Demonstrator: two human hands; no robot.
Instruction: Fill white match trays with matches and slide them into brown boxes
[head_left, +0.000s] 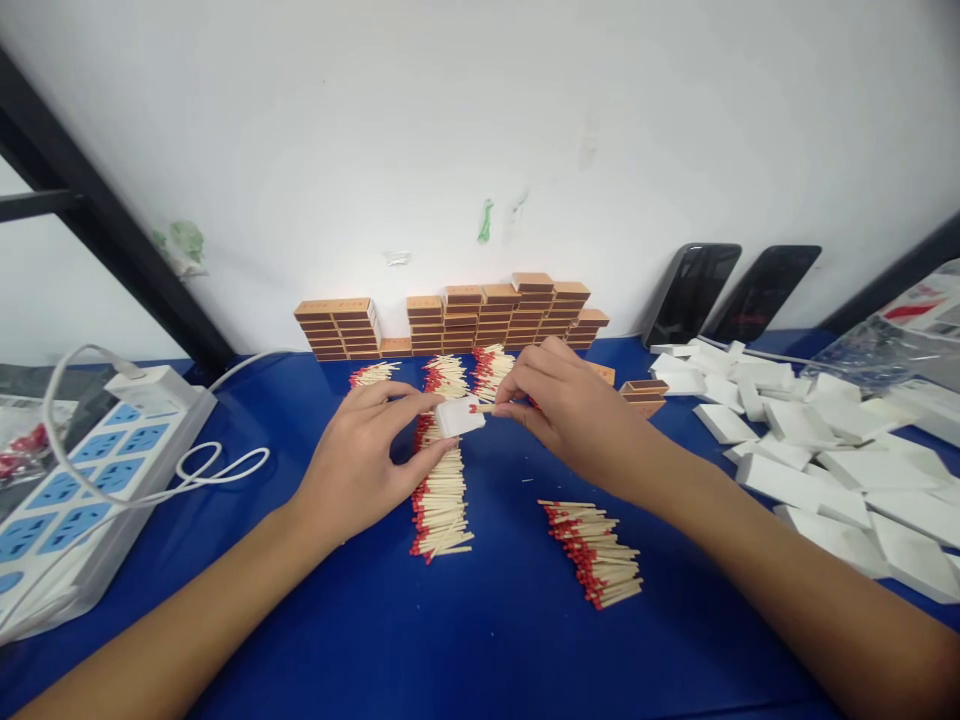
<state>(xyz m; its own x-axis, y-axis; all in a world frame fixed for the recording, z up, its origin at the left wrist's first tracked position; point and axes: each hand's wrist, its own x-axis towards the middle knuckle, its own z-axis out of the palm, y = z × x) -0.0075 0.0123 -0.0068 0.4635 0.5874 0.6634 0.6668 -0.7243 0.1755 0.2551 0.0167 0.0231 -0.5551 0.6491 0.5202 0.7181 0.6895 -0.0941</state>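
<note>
Between the thumb and fingers of my left hand point(367, 450) is a small white matchbox tray point(459, 416), held above the table. My right hand point(566, 412) pinches a few matches point(484, 408), their red heads pointing left over the tray; how many I cannot tell. Below the tray a long row of red-headed matches point(442, 505) lies on the blue table, partly covered by my left hand. A second pile of matches point(592, 552) lies nearer me, below my right forearm. Smaller match piles point(446, 375) sit behind my hands.
Stacked matchboxes point(480, 325) line the wall at the back. Many white trays point(817, 440) are heaped at the right. Two dark phones point(694, 295) lean on the wall. A power strip point(97, 480) with a white cable point(202, 470) lies at the left on the blue table point(360, 630).
</note>
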